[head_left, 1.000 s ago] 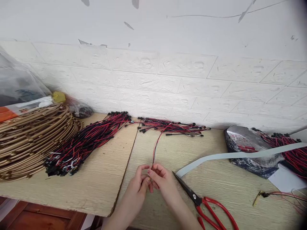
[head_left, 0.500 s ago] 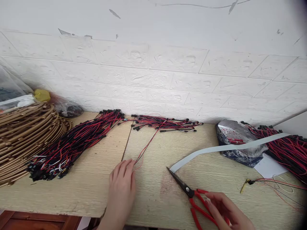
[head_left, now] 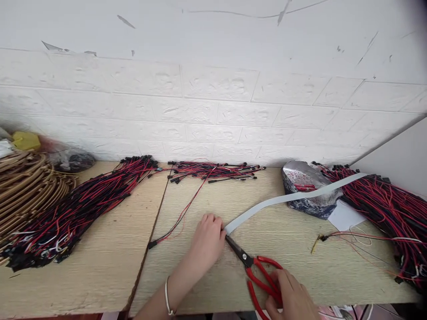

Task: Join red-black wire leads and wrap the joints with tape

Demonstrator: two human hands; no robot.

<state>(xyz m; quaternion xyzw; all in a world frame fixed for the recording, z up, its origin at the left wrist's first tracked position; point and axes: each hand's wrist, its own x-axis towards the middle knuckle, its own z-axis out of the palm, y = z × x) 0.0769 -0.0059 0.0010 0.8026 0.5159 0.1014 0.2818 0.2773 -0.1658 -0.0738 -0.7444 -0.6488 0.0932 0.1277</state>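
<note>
My left hand [head_left: 208, 238] is closed at the near end of a long pale grey strip [head_left: 276, 202], its thumb and fingertips meeting the strip by the scissor tips. My right hand [head_left: 292, 293] grips the red handles of a pair of scissors [head_left: 247, 260]. Their dark blades look closed and point up-left, with the tips partly hidden beside my left fingers. To the left lies a thin red-and-black wire lead [head_left: 180, 218], ending in a black connector [head_left: 152, 244]; no hand touches it.
A small pile of wire leads [head_left: 213, 170] lies along the wall. Large wire bundles [head_left: 93, 204] sit left and right, with brown hoops [head_left: 23, 186] at far left. An open dark bag [head_left: 308, 209] holds small red pieces, beneath the strip. White paper [head_left: 345, 216] lies beside it.
My left hand has let go of the wire lead and moved right to the strip's end. My right hand has closed further round the scissors' handles. The view has shifted right.
</note>
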